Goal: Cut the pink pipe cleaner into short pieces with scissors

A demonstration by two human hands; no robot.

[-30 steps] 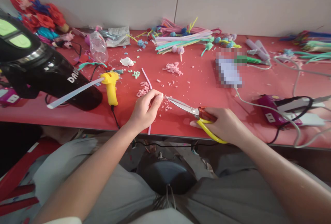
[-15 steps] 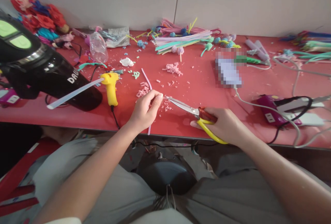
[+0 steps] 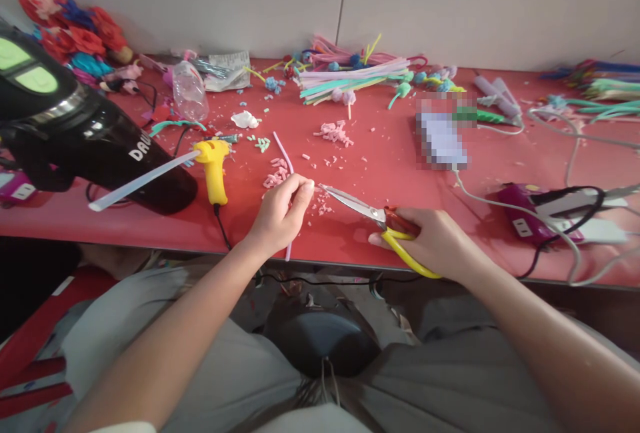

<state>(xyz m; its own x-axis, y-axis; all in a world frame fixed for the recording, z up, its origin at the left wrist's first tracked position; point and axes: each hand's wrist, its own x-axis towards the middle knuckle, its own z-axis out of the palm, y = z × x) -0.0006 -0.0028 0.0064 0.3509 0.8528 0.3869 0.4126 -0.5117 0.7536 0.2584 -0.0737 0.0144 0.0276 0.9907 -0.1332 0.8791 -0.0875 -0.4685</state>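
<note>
My left hand is closed, thumb and forefinger pinched together at the scissor tips. What the pinch holds is too small to make out. A lilac pipe cleaner passes behind this hand and shows again below it at the table edge. My right hand grips a pair of scissors with one red and one yellow handle. Their blades are close together and point at my left fingertips. Small pink cut pieces lie beside my left hand, and another pink pile lies farther back.
A yellow glue gun with a long glue stick stands left, beside a large black flask. Bundled pipe cleaners lie at the back. A blurred pale device, white cables and a purple power strip occupy the right.
Almost nothing differs. Both hands and the scissors stay in nearly the same place, with only a tiny shift of the left fingertips.
</note>
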